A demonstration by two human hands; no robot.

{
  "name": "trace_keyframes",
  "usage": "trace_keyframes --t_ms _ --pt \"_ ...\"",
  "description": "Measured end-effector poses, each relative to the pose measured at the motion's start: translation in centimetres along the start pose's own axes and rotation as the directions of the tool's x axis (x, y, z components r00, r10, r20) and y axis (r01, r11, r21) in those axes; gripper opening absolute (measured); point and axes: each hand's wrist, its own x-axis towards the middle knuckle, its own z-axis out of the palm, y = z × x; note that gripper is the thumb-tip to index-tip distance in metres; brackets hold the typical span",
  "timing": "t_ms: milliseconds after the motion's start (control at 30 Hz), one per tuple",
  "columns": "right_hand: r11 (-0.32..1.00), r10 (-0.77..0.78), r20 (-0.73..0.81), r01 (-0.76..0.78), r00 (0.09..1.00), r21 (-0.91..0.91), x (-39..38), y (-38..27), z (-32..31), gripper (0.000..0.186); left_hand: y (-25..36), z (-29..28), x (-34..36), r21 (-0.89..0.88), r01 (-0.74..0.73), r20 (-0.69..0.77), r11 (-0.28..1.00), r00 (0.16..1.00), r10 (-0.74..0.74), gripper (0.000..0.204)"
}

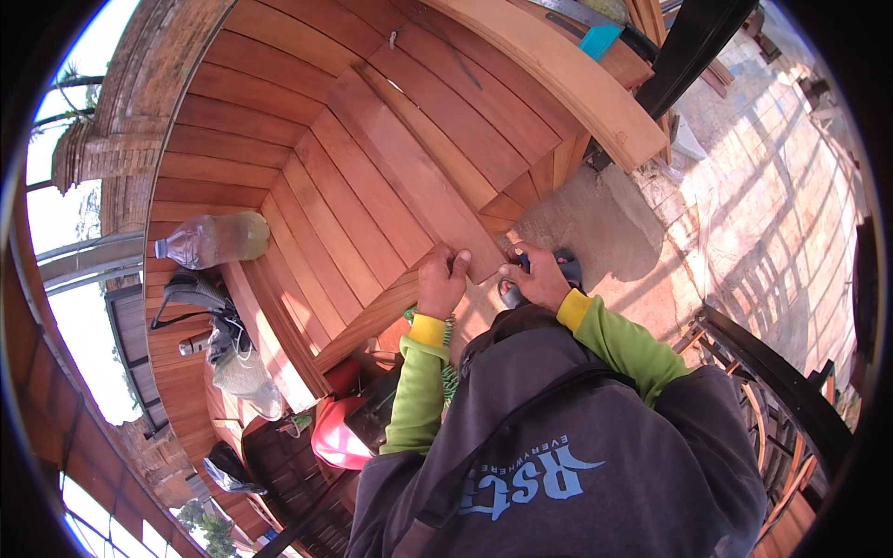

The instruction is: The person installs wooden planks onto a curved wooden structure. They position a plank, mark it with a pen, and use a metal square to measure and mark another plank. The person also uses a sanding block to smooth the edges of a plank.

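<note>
A long reddish-brown wooden board (395, 153) lies lengthwise over the slatted wooden bench seat (344, 219), its near end close to my body. My left hand (442, 282) grips the left edge of that end, thumb on top and the other fingers curled down. At the opposite corner, my right hand (539, 277) is closed in a pinch around a small dark-blue object (525, 263), mostly covered by the fingers; its kind cannot be made out. A green coiled cord (449, 363) hangs beside my left wrist.
A large plastic bottle (214, 238) lies on the bench at left, near a dark bag (195, 293) and a pale sack (246, 372). Across the top right stretches a curved wooden plank (567, 74), with a turquoise-handled tool (600, 42) behind it. A red object (339, 432) sits below the bench.
</note>
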Motion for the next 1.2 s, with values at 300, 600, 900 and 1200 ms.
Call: trace_keyframes --t_ms 300,600,900,1200 --pt "0.991 -0.113 -0.059 0.108 0.992 -0.074 -0.2 -0.3 0.0 0.027 -0.5 0.4 0.5 -0.02 -0.082 -0.025 0.996 0.996 0.081 0.029" --pt "0.994 -0.113 -0.037 0.112 0.993 -0.015 -0.2 -0.8 0.0 0.02 1.5 -0.3 0.6 0.07 0.037 -0.044 0.997 0.998 -0.034 0.041" --pt "0.997 -0.058 -0.001 0.058 0.998 0.042 -0.3 -2.1 0.0 0.014 1.4 -0.4 1.8 0.149 0.1 -0.068 0.984 0.994 -0.09 0.052" --pt "0.995 -0.014 0.014 0.012 1.0 0.097 0.4 2.0 0.4 0.028 2.2 -0.8 4.6 0.08 0.304 -0.049 0.949 0.952 -0.301 0.058"
